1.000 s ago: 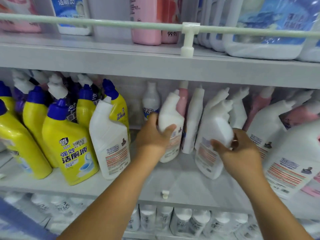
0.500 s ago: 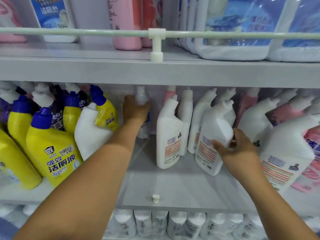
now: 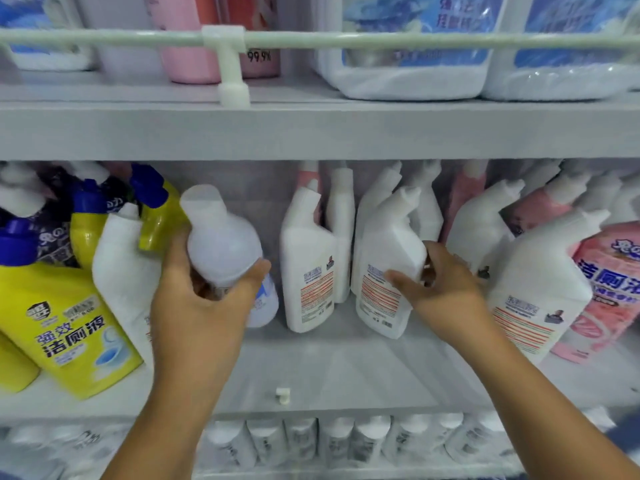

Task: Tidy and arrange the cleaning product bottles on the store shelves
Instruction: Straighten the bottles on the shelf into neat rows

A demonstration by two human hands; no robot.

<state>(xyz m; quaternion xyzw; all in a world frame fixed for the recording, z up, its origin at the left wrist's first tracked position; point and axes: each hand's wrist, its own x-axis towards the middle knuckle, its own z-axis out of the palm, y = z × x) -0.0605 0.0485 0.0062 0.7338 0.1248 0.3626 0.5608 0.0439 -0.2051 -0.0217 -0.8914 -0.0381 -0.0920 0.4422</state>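
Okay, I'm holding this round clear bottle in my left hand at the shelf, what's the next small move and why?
Probably set the round translucent bottle down upright in the bare gap on the grey middle shelf, left of the standing white angled-neck bottle. The left hand grips it tilted and off the shelf, while the right hand holds a leaning white angled-neck bottle.

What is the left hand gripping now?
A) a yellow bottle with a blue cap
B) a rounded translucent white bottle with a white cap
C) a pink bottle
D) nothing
B: the left hand has its fingers and thumb wrapped round the rounded translucent white bottle, lifted in front of the shelf gap.
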